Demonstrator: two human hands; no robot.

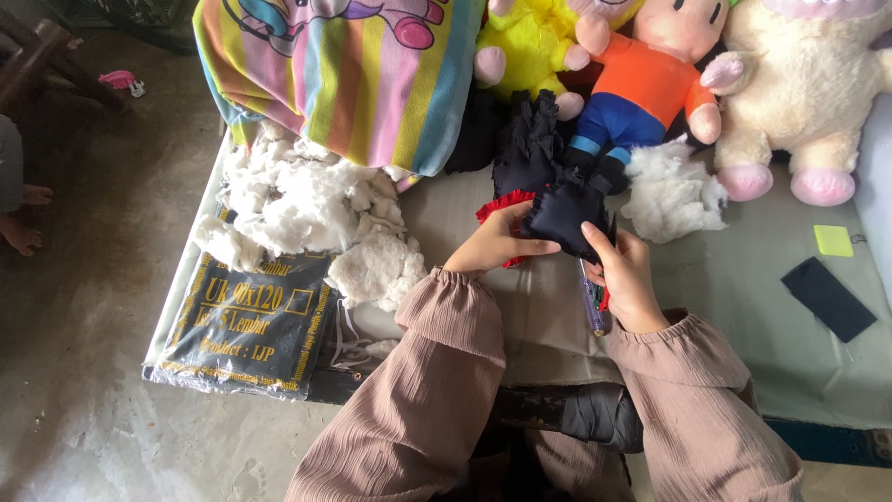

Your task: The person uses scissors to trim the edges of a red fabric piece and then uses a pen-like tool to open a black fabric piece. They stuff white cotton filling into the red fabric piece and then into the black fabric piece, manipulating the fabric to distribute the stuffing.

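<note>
Gripping a black cloth piece [562, 216] between them, both hands sit mid-table [743, 279]: left hand [492, 244] pinches its near-left side by the red frill [502, 203], right hand [624, 274] clasps its right edge, equally near.

Toy-making workshop; stuffing heaps [307, 209], plush toys [799, 93] on worktable [743, 307]; concrete floor [84, 372].

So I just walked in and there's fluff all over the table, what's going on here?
A person in brown sleeves holds a small black fabric piece with red frill in both hands: left hand at its side, right hand below it. Loose white stuffing is heaped to the left, and plush toys sit along the back of the table.
</note>
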